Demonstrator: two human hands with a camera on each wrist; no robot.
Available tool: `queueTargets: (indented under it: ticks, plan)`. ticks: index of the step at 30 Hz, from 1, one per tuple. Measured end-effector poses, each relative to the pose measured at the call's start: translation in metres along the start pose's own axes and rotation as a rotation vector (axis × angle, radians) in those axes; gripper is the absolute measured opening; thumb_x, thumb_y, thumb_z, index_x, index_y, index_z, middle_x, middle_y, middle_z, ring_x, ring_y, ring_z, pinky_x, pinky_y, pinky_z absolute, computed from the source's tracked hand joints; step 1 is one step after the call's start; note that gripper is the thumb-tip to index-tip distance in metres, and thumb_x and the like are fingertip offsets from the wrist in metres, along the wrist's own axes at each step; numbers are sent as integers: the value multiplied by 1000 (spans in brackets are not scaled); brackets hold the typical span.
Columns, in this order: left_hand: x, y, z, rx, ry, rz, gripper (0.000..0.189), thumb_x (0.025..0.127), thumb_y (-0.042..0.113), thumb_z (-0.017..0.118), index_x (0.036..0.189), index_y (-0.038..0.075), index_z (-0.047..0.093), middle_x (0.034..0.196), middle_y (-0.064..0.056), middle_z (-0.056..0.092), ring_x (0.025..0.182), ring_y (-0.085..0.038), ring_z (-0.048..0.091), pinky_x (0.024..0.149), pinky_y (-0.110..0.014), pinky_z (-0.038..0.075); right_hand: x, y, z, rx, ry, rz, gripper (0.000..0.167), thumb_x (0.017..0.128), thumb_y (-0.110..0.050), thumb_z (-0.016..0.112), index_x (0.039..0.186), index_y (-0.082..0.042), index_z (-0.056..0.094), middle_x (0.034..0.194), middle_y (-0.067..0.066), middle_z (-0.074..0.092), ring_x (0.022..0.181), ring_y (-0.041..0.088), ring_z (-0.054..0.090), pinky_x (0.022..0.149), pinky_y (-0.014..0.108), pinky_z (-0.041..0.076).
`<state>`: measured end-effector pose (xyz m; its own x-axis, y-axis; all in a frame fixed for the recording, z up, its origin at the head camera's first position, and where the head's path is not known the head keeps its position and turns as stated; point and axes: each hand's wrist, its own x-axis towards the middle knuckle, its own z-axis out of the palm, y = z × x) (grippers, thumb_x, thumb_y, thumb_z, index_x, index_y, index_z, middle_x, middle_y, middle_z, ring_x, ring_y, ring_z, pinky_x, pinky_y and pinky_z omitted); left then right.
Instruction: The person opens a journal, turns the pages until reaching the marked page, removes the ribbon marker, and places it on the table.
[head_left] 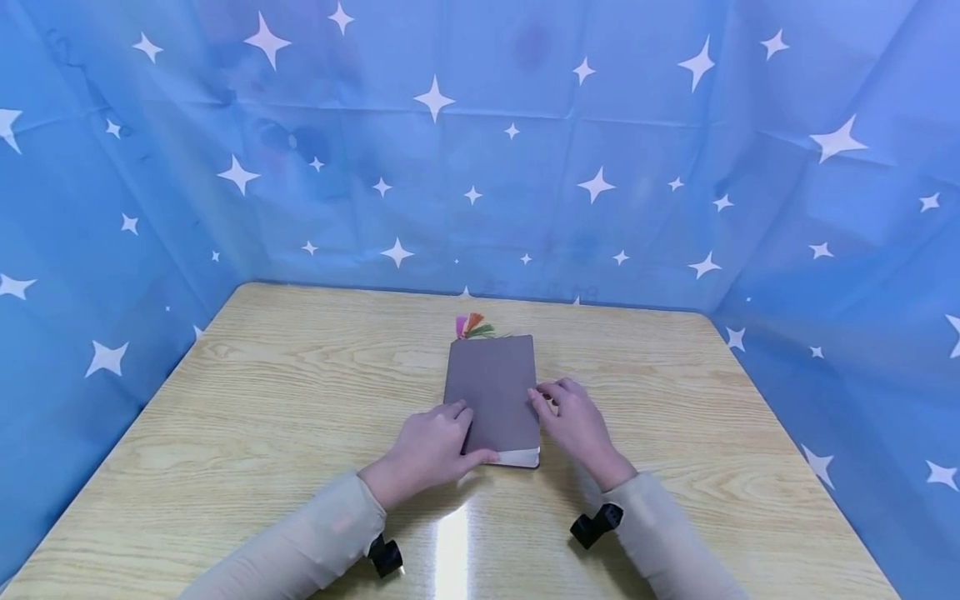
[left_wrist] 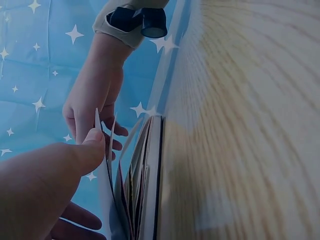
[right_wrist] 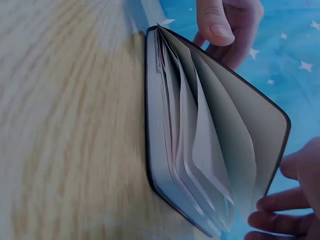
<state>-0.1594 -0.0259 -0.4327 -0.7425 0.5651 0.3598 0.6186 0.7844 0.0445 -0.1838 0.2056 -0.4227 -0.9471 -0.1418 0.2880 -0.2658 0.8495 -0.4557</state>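
A notebook (head_left: 491, 392) with a dark grey-brown cover lies on the table, its front cover raised a little off the loose, fanned pages (right_wrist: 200, 140). Colourful tassels (head_left: 472, 327) stick out past its far edge. My left hand (head_left: 431, 442) rests on the lower left of the cover, with the thumb along the near edge. At the right edge, my right hand (head_left: 576, 421) holds the cover's free side between thumb and fingers. In the right wrist view, the fingers (right_wrist: 280, 222) are at that raised edge. The left thumb (left_wrist: 90, 150) touches the cover's near edge in the left wrist view.
The light wood-grain table (head_left: 300, 367) extends around the notebook on all sides. Behind it and at both sides hangs a blue cloth (head_left: 487, 150) with white stars. A dark wrist camera (head_left: 596, 525) sits on each sleeve.
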Motion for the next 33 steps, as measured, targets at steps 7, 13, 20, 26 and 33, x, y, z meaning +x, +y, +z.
queueTargets:
  ticks: [7,13,20,26,33]
  plan:
    - [0,1,5,9,19,17,68,81,68,51,96,4,67,91,-9,67,72,-19,64,47,-32,51,-1,-2,2,9,20,-24,34,94,-32,55,108,-4,68,93,6,60,81,22,59,68,37,50]
    - [-1,0,7,8,82,39,60,82,65,52,88,6,65,79,-4,64,58,-15,59,40,-28,46,-2,-6,1,22,43,-51,35,95,-31,53,109,-3,67,93,7,61,82,22,58,66,36,48]
    - [-1,-3,7,-23,187,84,47,84,55,58,81,8,61,65,3,50,50,-10,48,39,-25,42,-1,-3,0,59,91,-107,31,98,-24,48,111,-2,66,93,7,63,77,19,56,68,37,48]
    - [-4,-7,2,-24,279,107,46,84,50,63,90,5,63,76,-2,62,60,-14,60,46,-27,49,0,0,2,38,88,-140,27,96,-19,51,109,-1,67,94,8,63,82,22,57,71,39,48]
    - [-10,-13,-4,21,361,115,60,85,46,62,120,-3,59,117,-21,61,101,-30,63,73,-36,54,-2,0,5,-43,-3,-132,29,90,-25,62,107,-3,68,99,8,62,87,22,58,69,38,50]
